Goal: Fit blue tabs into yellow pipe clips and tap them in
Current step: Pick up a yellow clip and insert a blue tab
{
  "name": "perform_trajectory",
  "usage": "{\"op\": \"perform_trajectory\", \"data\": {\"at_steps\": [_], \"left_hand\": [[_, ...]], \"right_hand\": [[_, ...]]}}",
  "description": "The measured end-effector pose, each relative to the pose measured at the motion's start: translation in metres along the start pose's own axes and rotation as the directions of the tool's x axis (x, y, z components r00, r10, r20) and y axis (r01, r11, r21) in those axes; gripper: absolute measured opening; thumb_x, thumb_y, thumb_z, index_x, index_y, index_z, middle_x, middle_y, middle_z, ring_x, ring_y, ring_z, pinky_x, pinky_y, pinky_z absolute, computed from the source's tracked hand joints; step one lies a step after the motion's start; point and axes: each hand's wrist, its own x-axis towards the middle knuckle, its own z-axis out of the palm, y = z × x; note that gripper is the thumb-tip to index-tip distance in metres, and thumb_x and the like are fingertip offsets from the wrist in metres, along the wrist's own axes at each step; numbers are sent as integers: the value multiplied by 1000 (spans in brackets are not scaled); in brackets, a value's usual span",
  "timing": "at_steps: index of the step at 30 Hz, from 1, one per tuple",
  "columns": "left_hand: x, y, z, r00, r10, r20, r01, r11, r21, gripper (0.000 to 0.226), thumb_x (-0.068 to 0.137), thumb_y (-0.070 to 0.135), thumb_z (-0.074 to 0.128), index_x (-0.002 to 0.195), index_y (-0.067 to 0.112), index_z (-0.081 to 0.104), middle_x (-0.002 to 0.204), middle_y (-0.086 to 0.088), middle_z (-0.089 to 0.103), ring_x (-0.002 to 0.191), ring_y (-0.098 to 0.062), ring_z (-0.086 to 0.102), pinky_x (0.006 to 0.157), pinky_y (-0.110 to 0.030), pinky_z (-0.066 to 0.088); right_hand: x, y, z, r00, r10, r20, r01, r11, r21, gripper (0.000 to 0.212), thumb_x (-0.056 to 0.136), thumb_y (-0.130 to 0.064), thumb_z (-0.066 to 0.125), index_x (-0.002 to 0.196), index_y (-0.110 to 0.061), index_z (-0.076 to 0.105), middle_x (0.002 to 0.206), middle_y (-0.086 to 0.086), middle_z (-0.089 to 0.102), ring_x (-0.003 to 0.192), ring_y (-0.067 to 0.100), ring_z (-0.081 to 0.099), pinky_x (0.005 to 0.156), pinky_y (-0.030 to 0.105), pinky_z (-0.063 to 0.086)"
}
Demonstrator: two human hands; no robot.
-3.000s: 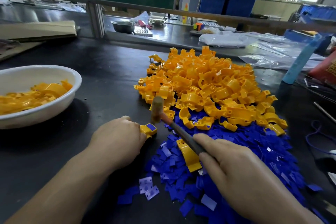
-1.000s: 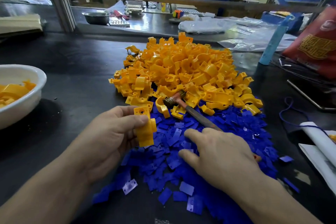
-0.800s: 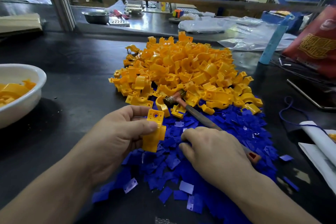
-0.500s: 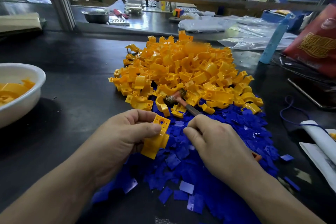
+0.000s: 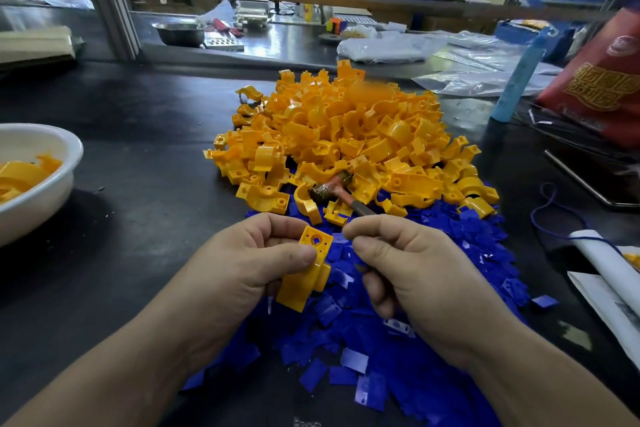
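Dark workbench [image 5: 145, 156], yellow clips [image 5: 346, 142], blue tabs [image 5: 450, 246]; left grip [image 5: 242, 267] tight on clip [image 5: 308, 270], right grip [image 5: 415, 270] unclear.

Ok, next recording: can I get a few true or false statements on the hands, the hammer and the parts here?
1. The left hand holds a yellow pipe clip. True.
2. The right hand is swinging the hammer. False: the hammer lies on the heaps, its head among the loose yellow clips.
3. The white bowl at the left holds yellow parts. True.
4. The blue tabs are sorted into a tray. False: they lie in a loose heap on the black table, nearer the person than the yellow pile.
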Motion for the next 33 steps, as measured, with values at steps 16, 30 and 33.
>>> {"op": "perform_trajectory", "data": {"at_steps": [16,30,33], "left_hand": [[-3,-1,9,996,81,43,-82,996,31,55,60,29,77,113,23,65,97,-5,77,87,-22,75,64,-26,58],[-5,-7,18,991,131,26,-131,991,0,36,59,46,70,93,35,74,98,-4,76,88,-21,73,66,-27,57],[-5,-7,17,991,129,23,-129,992,-9,34,59,46,70,91,33,74,98,-6,75,89,-24,73,69,-32,57]], "right_hand": [[-8,-3,6,958,-286,19,272,888,-371,18,89,-31,59,96,-47,64,78,-10,66,62,7,65,53,16,52],[-6,-1,11,977,-211,3,206,952,-225,14,84,-35,64,98,-36,64,88,-9,66,73,7,67,57,18,54],[-6,-2,11,979,-198,37,201,968,-153,23,78,-43,59,98,-34,66,87,-8,68,71,9,68,56,19,54]]}}
